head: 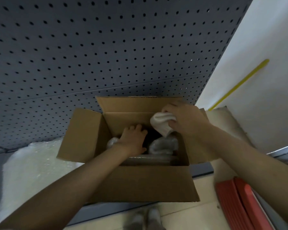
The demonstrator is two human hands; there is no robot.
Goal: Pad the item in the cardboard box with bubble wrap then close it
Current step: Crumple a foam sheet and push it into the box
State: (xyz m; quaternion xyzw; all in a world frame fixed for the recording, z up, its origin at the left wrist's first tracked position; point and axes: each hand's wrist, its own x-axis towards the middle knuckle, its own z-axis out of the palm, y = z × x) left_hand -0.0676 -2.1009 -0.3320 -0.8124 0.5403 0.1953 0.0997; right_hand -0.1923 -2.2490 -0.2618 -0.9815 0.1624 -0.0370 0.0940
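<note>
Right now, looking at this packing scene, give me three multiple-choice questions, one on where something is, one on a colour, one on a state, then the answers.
1. Where is the left hand?
A. Inside the cardboard box
B. On the pegboard
C. On the floor

2. What colour is the wad held in the right hand?
A. Red
B. Whitish
C. Green

3. What state are the box flaps in?
A. Taped shut
B. Half folded in
C. Open

Answers: 1 A, the hand reaches down among the bubble wrap in the box. 2 B, the wad looks off-white. 3 C, the flaps stand spread outward.
</note>
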